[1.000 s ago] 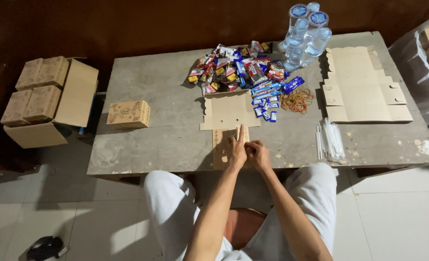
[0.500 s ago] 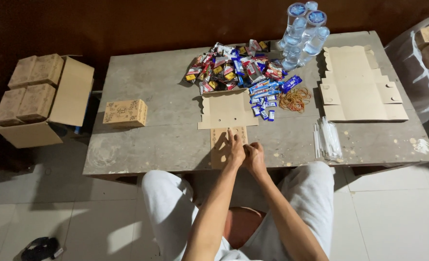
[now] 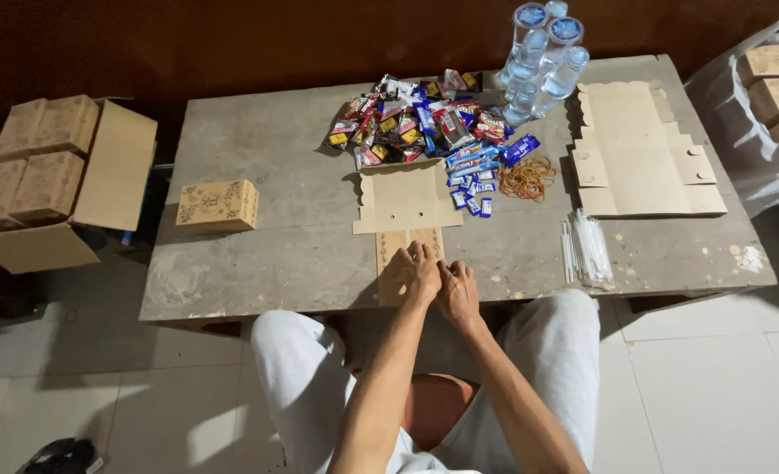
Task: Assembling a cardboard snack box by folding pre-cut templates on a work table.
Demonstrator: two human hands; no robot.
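Observation:
A flat brown cardboard box blank (image 3: 405,204) lies unfolded at the middle of the grey table (image 3: 266,184), its near flap reaching the front edge. My left hand (image 3: 420,270) presses down on that near flap with fingers stretched forward. My right hand (image 3: 458,288) rests beside it, touching it, also on the flap's near end. Neither hand lifts anything. Just beyond the blank sits a heap of snack packets (image 3: 416,123) and blue candy bars (image 3: 482,162).
A folded patterned box (image 3: 218,204) stands at the table's left. Water bottles (image 3: 540,54), rubber bands (image 3: 526,178), a straw bundle (image 3: 584,247) and stacked flat blanks (image 3: 642,151) lie right. A carton of finished boxes (image 3: 51,180) sits left; a white bag (image 3: 763,114) with boxes right.
The view has shifted slightly; my hands stay together on the blank's near flap, sliding a little toward the table's front edge.

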